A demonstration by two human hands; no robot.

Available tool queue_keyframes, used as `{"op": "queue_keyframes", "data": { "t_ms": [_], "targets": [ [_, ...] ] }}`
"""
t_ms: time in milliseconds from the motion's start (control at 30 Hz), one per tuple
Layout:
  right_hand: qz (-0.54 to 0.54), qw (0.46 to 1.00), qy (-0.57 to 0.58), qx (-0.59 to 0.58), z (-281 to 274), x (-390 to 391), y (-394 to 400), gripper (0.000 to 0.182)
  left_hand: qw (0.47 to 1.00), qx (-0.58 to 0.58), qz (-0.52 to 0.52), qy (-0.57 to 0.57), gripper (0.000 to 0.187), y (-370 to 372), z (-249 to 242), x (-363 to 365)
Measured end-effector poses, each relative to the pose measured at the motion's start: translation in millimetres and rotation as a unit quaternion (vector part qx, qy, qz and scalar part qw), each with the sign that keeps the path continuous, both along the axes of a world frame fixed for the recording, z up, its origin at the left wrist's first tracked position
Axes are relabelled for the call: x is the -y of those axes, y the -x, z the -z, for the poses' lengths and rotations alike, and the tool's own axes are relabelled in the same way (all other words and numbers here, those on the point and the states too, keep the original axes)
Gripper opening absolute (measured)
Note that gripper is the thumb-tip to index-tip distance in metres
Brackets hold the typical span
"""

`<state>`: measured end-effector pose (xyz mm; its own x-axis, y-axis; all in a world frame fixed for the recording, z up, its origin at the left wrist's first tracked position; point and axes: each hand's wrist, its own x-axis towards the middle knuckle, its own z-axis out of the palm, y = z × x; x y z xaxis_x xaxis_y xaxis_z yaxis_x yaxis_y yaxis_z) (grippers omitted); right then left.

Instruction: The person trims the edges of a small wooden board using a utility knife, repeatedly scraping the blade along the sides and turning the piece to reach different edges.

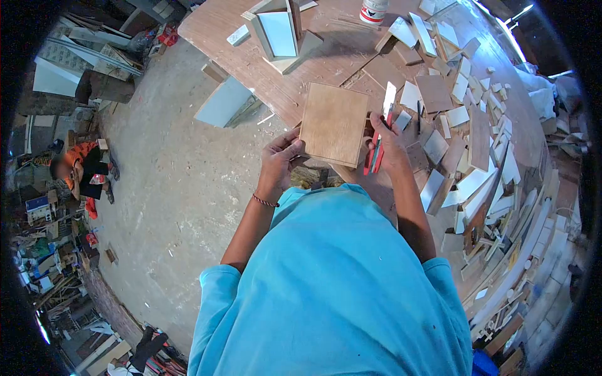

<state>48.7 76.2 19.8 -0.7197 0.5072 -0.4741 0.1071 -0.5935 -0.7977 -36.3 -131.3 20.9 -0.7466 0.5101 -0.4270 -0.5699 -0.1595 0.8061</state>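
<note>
A square brown wooden panel [334, 124] is held up in front of me over the table's near edge. My left hand [282, 154] grips its lower left edge, thumb on the face. My right hand [390, 145] is closed around a red utility knife [377, 150], whose wide pale blade end points up and away, and it is close beside the panel's right edge. Whether the right fingers also touch the panel cannot be made out. Beyond the panel, a small wooden frame [276, 35] with a pale inner face stands on the table [216, 24].
Many wooden offcuts [478, 135] are heaped over the right side. A white container [373, 10] stands at the table's far side. A pale board [224, 100] leans beside the table's left edge. Another person [81, 168] sits low at the far left, near piled materials.
</note>
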Motion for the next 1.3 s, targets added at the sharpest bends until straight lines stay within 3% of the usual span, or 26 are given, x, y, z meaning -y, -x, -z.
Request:
{"op": "queue_keyframes", "data": {
  "t_ms": [367,400,433,467,500,533,567,633,667,900,967,1000,1067,1100,1167,1300],
  "targets": [
    [-0.099,0.993,-0.048,0.050,37,18,-6,0.027,0.998,0.050,-0.039,0.000,0.031,-6,35,10],
    [-0.101,0.992,-0.047,0.052,36,20,-5,0.027,0.988,-0.119,-0.017,0.101,0.039,-9,39,9],
    [-0.101,0.992,-0.043,0.056,33,21,-5,0.028,0.938,-0.283,0.005,0.198,0.047,-10,42,9],
    [-0.102,0.992,-0.038,0.059,32,21,-4,0.028,0.938,-0.282,0.003,0.200,0.047,-13,44,11],
    [-0.105,0.992,-0.036,0.060,33,21,-3,0.028,0.830,-0.458,0.073,0.311,0.059,-18,24,8],
    [-0.113,0.991,-0.033,0.069,36,21,-3,0.028,0.671,-0.606,0.139,0.403,0.070,-21,11,4],
    [-0.121,0.989,-0.029,0.078,40,21,-2,0.028,0.672,-0.604,0.139,0.406,0.070,-22,7,1],
    [-0.133,0.988,-0.017,0.070,45,22,-2,0.027,0.575,-0.633,0.303,0.421,0.074,-25,4,-5],
    [-0.140,0.988,-0.007,0.059,48,22,-1,0.027,0.513,-0.679,0.290,0.437,0.062,-25,8,-10],
    [-0.147,0.985,-0.064,0.058,46,24,-3,0.025,0.580,-0.675,0.258,0.376,0.050,-17,20,-23],
    [-0.158,0.959,-0.142,0.187,50,20,-6,0.041,0.597,-0.656,0.250,0.389,0.047,-20,17,-23],
    [-0.155,0.960,-0.138,0.188,56,19,-11,0.041,0.595,-0.656,0.255,0.387,0.047,-21,16,-23],
    [-0.191,0.902,-0.354,0.161,70,19,-24,0.052,0.614,-0.628,0.275,0.391,0.046,-22,15,-23],
    [-0.189,0.903,-0.350,0.164,67,21,-28,0.052,0.614,-0.627,0.280,0.390,0.046,-23,13,-23],
    [-0.219,0.891,-0.355,0.176,58,25,-34,0.047,0.664,-0.566,0.293,0.390,0.045,-25,11,-26],
    [-0.297,0.865,-0.344,0.212,74,27,-35,0.044,0.666,-0.552,0.304,0.400,0.044,-24,12,-30]
  ]
}}
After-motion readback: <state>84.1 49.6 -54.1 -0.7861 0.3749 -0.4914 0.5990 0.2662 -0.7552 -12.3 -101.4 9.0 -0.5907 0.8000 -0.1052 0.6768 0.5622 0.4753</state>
